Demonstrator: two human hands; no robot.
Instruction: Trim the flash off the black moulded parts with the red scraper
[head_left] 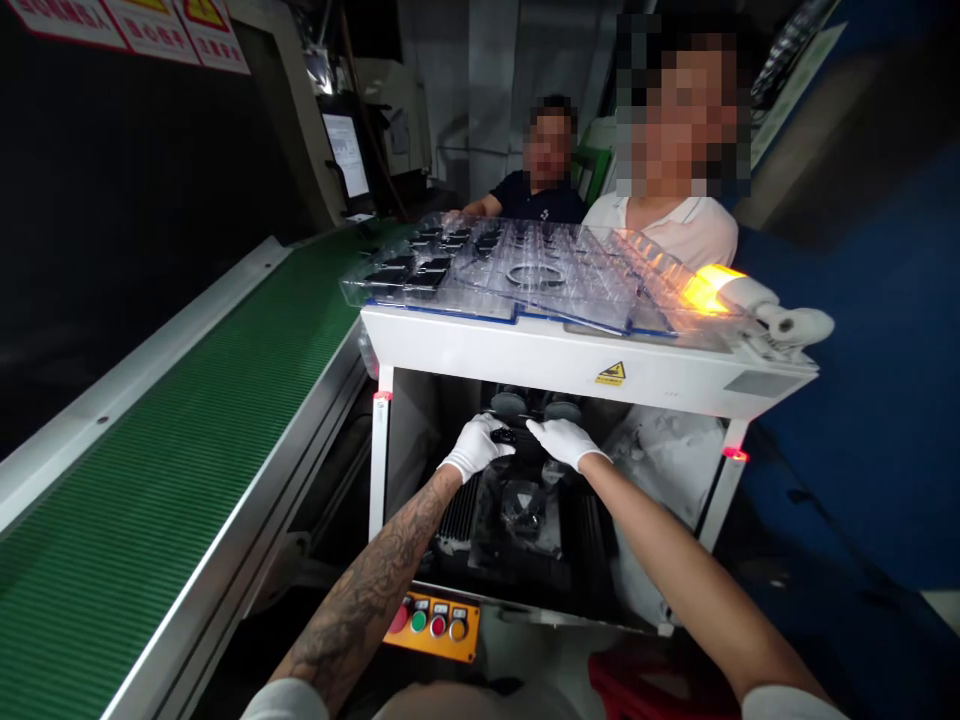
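Both hands wear white gloves and reach into the dark opening of a white-framed machine (480,340). My left hand (477,447) is closed around a small black part (504,436), gripped between thumb and fingers. To its right, my right hand (561,441) has its fingers pointing left, close to a dark part at the centre; whether it grips anything is hidden. Two round dark discs sit just behind the hands. Below them a dark fixture (523,508) stands inside the machine.
Clear plastic trays (480,265) with black parts lie on top of the machine. A green conveyor belt (187,400) runs along the left. An orange button panel (439,626) is below, a lit lamp (712,288) at right. Two people (675,215) are behind.
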